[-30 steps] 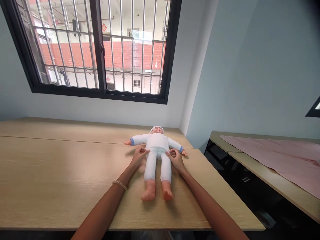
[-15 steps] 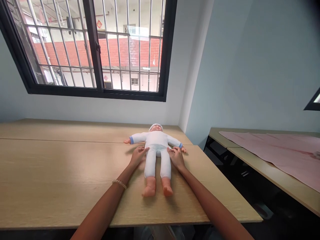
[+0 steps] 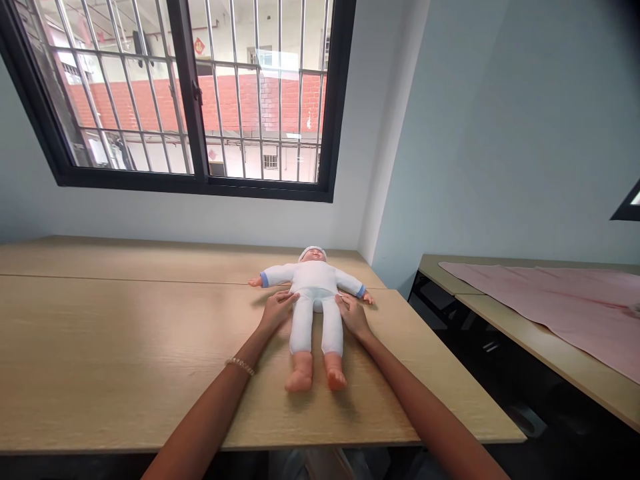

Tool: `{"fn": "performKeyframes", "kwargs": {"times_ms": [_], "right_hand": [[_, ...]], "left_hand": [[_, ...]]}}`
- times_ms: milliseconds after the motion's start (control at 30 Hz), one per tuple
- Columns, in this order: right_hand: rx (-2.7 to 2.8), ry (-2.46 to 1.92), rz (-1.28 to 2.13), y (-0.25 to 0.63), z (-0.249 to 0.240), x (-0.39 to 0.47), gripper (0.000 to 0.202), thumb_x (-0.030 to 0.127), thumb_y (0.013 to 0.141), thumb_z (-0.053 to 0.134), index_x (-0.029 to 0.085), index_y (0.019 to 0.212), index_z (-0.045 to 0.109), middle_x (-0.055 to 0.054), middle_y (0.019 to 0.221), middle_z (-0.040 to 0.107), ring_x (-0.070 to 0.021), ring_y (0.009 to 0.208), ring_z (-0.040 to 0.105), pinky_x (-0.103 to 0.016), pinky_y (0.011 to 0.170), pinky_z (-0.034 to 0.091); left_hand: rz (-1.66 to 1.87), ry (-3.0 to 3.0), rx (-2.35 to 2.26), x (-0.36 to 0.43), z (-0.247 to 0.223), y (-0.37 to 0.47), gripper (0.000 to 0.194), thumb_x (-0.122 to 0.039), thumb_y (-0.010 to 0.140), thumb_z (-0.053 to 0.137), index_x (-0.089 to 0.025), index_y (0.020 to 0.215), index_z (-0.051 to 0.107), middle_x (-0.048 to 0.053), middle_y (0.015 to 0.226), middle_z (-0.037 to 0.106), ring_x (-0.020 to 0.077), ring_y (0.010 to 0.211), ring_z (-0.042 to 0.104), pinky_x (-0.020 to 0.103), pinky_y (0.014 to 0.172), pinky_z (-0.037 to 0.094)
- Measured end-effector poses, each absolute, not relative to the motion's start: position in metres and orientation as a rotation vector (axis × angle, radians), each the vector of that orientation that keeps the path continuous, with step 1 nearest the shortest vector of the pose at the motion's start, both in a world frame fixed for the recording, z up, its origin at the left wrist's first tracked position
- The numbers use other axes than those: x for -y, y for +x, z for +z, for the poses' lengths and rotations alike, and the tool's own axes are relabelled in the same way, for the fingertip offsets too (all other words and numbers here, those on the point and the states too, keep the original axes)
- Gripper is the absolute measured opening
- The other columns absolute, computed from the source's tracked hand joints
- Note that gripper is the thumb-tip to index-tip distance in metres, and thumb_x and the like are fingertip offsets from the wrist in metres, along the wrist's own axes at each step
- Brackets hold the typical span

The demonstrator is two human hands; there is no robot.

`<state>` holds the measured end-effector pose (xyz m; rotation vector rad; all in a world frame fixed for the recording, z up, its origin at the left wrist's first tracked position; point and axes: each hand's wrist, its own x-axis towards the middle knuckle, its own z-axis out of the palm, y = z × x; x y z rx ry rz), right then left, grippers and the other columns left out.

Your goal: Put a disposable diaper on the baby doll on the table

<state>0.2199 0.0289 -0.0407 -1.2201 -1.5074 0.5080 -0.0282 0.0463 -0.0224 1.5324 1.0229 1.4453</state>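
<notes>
Doll [image 3: 315,280] face-up on the worktop [image 3: 125,360], head toward twelve o'clock, left hand [image 3: 280,309] at its hip's eight o'clock, right hand [image 3: 353,314] at four, each grip pinching white trousers [image 3: 301,328]

Tabletop [image 3: 125,347] left of the left hand [image 3: 279,309] gives passage; the doll [image 3: 314,279] blocks rightward.

white-clad baby doll [image 3: 314,277], face up, spread-armed on wooden table [image 3: 125,360]

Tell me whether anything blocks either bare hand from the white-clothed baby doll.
Nothing visible does. The bare left hand and bare right hand are at opposite sides of the white-clothed baby doll, fingers at its hips. The doll's blue-cuffed white arm lies just beyond the right hand, not in between.
</notes>
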Motion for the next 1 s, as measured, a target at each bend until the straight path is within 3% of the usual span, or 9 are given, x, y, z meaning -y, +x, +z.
{"fn": "performKeyframes", "kwargs": {"times_ms": [200, 467, 633, 833, 1000], "right_hand": [[1.588, -1.264, 0.538, 0.222, -0.030, -0.018, 0.044, 0.049, 0.097, 0.041, 0.026, 0.079, 0.074, -0.008, 0.086, 0.076, -0.0261, 0.086, 0.069, -0.037, 0.086, 0.055], [1.551, -1.323, 0.501, 0.222, -0.027, -0.016, 0.051, 0.051, 0.097, 0.037, 0.025, 0.073, 0.074, -0.012, 0.085, 0.075, -0.0298, 0.088, 0.068, -0.038, 0.087, 0.052], [1.535, -1.374, 0.494, 0.225, -0.032, -0.019, 0.060, 0.056, 0.098, 0.032, 0.025, 0.061, 0.067, -0.013, 0.071, 0.071, -0.0303, 0.082, 0.067, -0.039, 0.083, 0.050], [1.597, -1.341, 0.490, 0.228, -0.040, -0.022, 0.062, 0.055, 0.100, 0.028, 0.026, 0.056, 0.062, -0.012, 0.064, 0.067, -0.0302, 0.087, 0.066, -0.038, 0.087, 0.049], [1.586, -1.362, 0.391, 0.232, -0.047, -0.031, 0.045, 0.035, 0.096, 0.038, 0.027, 0.063, 0.067, -0.010, 0.081, 0.071, -0.0271, 0.094, 0.065, -0.038, 0.096, 0.047]], "left_hand": [[1.404, 1.564, -1.016, -0.042, -0.020, -0.028, 0.044, -0.055, 0.074, 0.077, -0.014, 0.090, 0.079, 0.012, 0.107, 0.076, 0.0327, 0.107, 0.066, 0.043, 0.099, 0.049], [1.380, 1.616, -1.116, -0.035, -0.015, -0.029, 0.046, -0.060, 0.077, 0.071, -0.014, 0.080, 0.076, 0.009, 0.087, 0.075, 0.0271, 0.087, 0.065, 0.033, 0.077, 0.048], [1.343, 1.697, -1.330, -0.040, -0.022, -0.031, 0.060, -0.068, 0.083, 0.060, -0.019, 0.051, 0.048, -0.001, 0.052, 0.048, 0.0144, 0.056, 0.043, 0.028, 0.054, 0.029], [1.347, 1.813, -1.368, -0.044, -0.031, -0.031, 0.050, -0.056, 0.085, 0.055, -0.019, 0.051, 0.050, 0.002, 0.054, 0.053, 0.0175, 0.059, 0.049, 0.028, 0.054, 0.032], [1.349, 1.841, -1.390, -0.048, -0.036, -0.033, 0.036, -0.044, 0.081, 0.056, -0.019, 0.055, 0.058, 0.003, 0.060, 0.059, 0.0217, 0.068, 0.057, 0.030, 0.063, 0.042]]}}
